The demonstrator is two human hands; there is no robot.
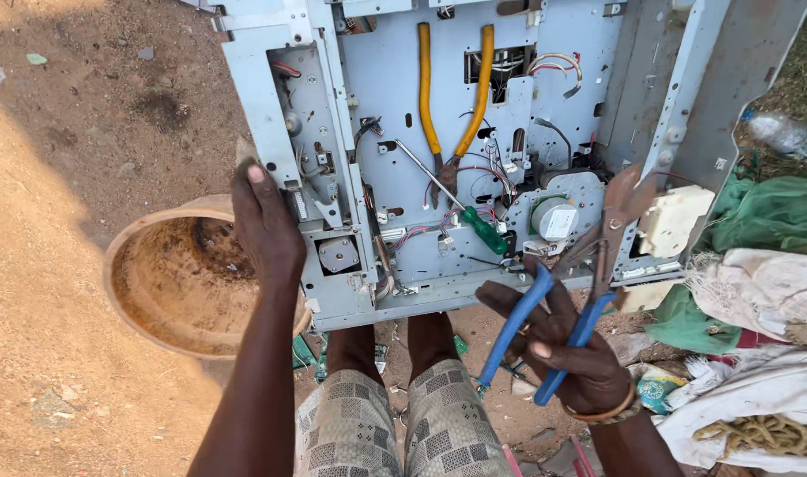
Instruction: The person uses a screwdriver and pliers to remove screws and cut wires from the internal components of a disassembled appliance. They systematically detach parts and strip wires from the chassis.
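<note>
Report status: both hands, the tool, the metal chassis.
Left hand grips chassis edge. Right hand holds blue-handled pliers, jaws open. Yellow-handled pliers and green screwdriver lie on chassis.

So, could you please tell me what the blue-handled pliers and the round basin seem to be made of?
The blue-handled pliers in the right hand look like rusty brown steel at the head, with glossy blue plastic or rubber grips. The round basin looks like dull tan plastic, dirt-coated, though that is uncertain.

Two hands at work: left hand, right hand. Two pliers here, one blue-handled pair, one yellow-handled pair. One green-handled screwdriver. One grey machine chassis. One round bowl. One plastic bottle.
</note>
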